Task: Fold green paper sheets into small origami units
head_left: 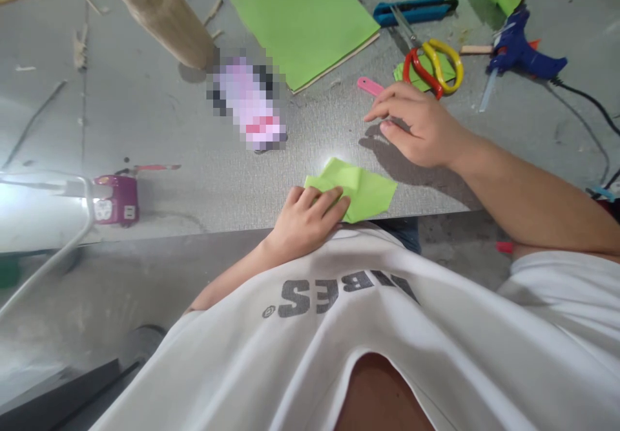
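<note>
My left hand (310, 214) rests on a creased piece of light green paper (371, 192) at the table's near edge. Its fingers are bent over the paper's left side, and the thumb is hidden. Above the table, to the upper right of the paper, my right hand (423, 124) is held with thumb and fingers apart and nothing between them. Just beyond its fingers shows one end of a pink strip-like piece (370, 86); the rest is hidden by the hand. Scissors (426, 63) with red and yellow handles lie behind it, partly over green paper scraps (402, 72).
Further back lie a green sheet (305, 24), a blue utility knife (416, 11) and a blue glue gun (520, 50) with a cord. A wooden cylinder (167, 21) and a blurred-out lilac object (249, 101) are left of centre. A purple box-like item (116, 199) sits at left.
</note>
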